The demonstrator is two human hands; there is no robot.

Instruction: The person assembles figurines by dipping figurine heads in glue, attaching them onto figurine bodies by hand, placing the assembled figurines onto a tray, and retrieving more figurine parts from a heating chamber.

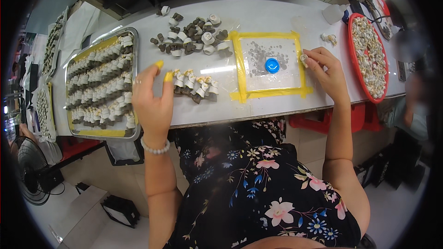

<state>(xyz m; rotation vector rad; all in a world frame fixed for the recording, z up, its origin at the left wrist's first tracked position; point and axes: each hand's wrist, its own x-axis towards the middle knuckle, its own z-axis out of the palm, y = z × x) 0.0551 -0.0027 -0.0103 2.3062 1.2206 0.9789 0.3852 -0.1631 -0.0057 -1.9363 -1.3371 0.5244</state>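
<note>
My left hand (154, 99) wears yellow covers on its thumb and a fingertip. Those fingers are apart with nothing between them, just left of a short row of small white-and-dark figurines (196, 85) with tan tops. In a pinch, my right hand (325, 71) holds a small white-and-tan piece (303, 60) over the right edge of a yellow-taped square (240, 64). Inside that square sits a round blue cap (272, 66) among grey spots. Behind the row lies a loose pile of white-and-dark pieces (187, 37).
On the left, a metal tray (136, 71) holds rows of similar figurines. A red oval basket (386, 74) full of small white-and-tan pieces stands at the right, with several such pieces (329, 39) lying near it. A fan (32, 170) is at the far left.
</note>
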